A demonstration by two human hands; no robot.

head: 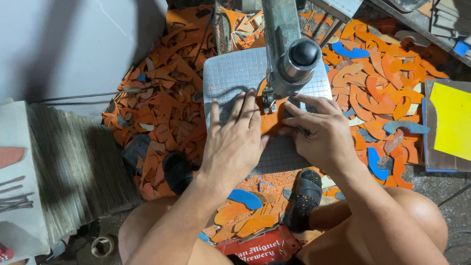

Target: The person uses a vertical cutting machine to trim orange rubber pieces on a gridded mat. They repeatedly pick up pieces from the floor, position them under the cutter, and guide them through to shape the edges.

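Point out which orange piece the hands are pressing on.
The orange piece on the grey table, under the machine head, between the left hand and right hand; the others are floor scraps.

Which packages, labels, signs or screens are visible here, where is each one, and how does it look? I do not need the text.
Red crate: bottom centre, between the person's knees; a red plastic box edge with white lettering, partly cut off.
Yellow sheet: right edge, lying on a grey board; flat, plain yellow, with no print that I can see.
No screens or signs are visible.
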